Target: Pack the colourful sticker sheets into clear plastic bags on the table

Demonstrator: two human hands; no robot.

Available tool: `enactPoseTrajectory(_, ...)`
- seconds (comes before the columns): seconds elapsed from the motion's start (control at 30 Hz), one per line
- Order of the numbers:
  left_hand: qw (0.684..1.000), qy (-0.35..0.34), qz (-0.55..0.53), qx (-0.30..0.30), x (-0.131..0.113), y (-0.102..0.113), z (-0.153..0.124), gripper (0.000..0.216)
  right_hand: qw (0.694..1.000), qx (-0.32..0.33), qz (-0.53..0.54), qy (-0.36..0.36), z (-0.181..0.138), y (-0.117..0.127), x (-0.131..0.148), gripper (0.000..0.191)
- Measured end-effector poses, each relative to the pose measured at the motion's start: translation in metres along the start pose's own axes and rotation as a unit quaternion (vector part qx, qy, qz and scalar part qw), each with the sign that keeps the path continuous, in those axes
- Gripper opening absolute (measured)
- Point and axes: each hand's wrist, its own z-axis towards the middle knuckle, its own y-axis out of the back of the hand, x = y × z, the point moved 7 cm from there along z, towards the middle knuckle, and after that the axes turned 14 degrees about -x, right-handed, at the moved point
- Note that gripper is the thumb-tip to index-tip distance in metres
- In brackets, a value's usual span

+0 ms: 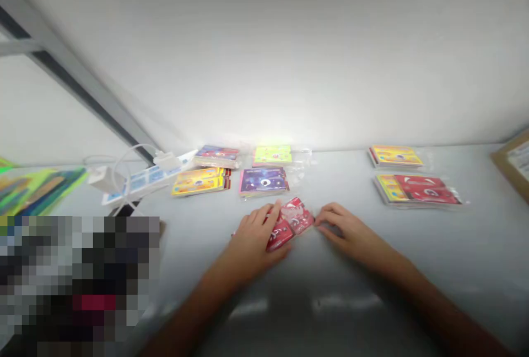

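Note:
Two red card packs [298, 215] in shiny clear wrap lie side by side, tilted, on the grey table in front of me. My left hand [257, 236] lies over the left one, its fingers across the top and the thumb at the near edge, covering much of it. At the right end of the packs, my right hand [345, 227] has its fingertips pinched together on the corner of the wrap. Just beyond the hands is a purple card pack [264, 180] in a clear sleeve.
Behind stand a yellow-green pack [273, 155], a dark blue-red pack [217, 154] and yellow packs [198, 182]. To the right are a yellow stack [397, 156] and a red-and-yellow stack [419, 189]. A power strip [151, 178] with cables lies left; a cardboard box [512, 161] sits far right.

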Motion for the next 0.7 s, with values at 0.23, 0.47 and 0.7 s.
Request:
enactPoseTrajectory(0.23,1.000,0.003,-0.005,-0.009,-0.001,0.003,0.000,0.069,1.000,0.004,0.004,-0.002,0.000,0.000,0.002,0.015)
enactPoseTrajectory(0.47,1.000,-0.001,-0.004,-0.003,-0.002,0.002,0.000,0.071,0.999,-0.037,-0.016,0.007,-0.001,-0.001,-0.008,0.021)
enactPoseTrajectory(0.7,0.999,-0.003,-0.022,-0.023,0.000,0.004,-0.001,0.069,1.000,-0.020,0.001,0.007,0.000,-0.002,-0.007,0.020)
